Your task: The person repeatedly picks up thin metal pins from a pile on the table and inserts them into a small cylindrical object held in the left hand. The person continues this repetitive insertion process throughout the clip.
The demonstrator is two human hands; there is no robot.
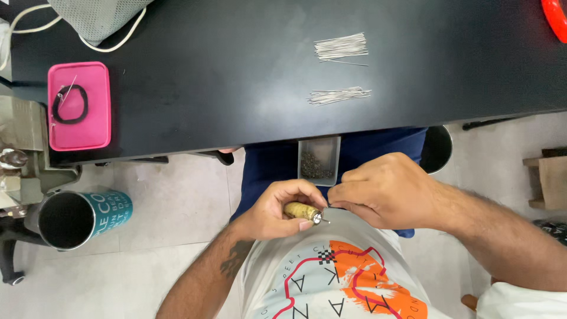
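Left hand [277,210] clamped on a wooden-handled pin tool [302,211]; right hand [384,189] pinched on a thin wire at its tip; seemingly threading; steadiness needed, bead tray [319,158] near

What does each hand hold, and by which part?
The left hand grips a yellowish tool handle around its middle. The right hand pinches something thin; what, cannot be told.

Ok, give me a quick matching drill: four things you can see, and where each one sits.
Things:
1. wooden-handled tool
2. black band
3. wire bundles
4. small tray of beads

Places:
A. on the pink tray
B. far side of the black table
C. in the left hand
D. on the lap, at the table's near edge

Pairs: 1-C, 2-A, 3-B, 4-D
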